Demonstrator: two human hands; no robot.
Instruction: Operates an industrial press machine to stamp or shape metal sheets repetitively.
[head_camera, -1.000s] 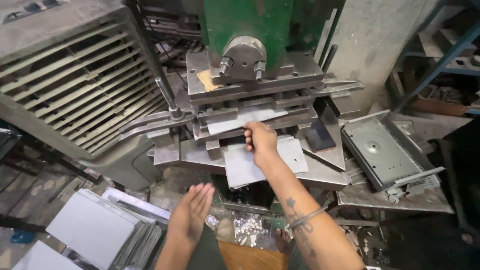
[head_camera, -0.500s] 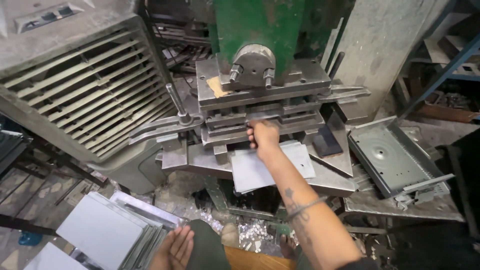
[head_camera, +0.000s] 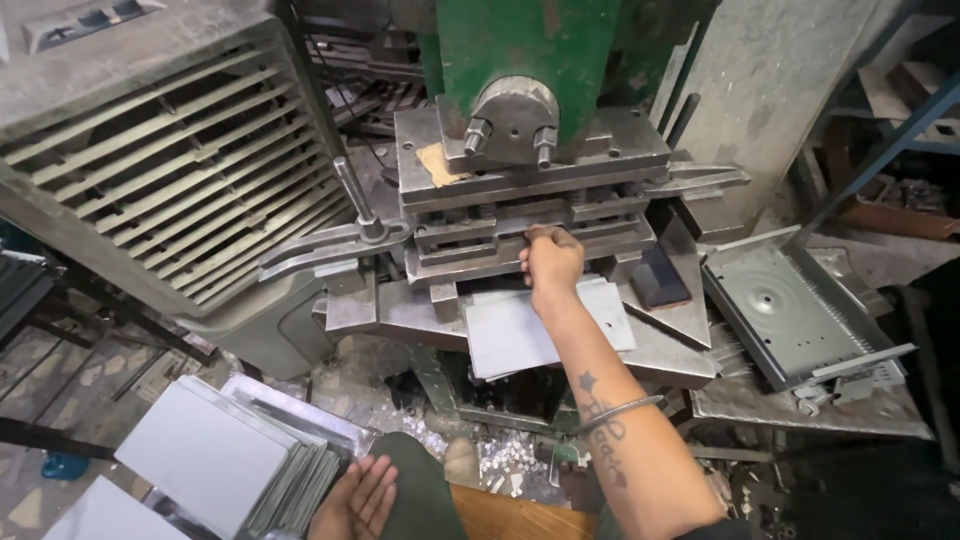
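Right hand (head_camera: 551, 262) is pinching a flat grey metal sheet (head_camera: 545, 325), feeding it into the green press's steel die (head_camera: 530, 215); left hand (head_camera: 356, 497) is resting open beside stacked grey sheets (head_camera: 215, 455).

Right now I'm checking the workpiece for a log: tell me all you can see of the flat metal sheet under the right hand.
The metal sheet is a thin, flat, pale grey rectangle with a matte surface, apparently metal. It lies level on the press bed, its far edge pushed toward the stacked die plates and its near edge overhanging the bed. The right hand rests at its far edge, at the die opening; the forearm crosses above it. A second sheet may lie beneath; I cannot tell.
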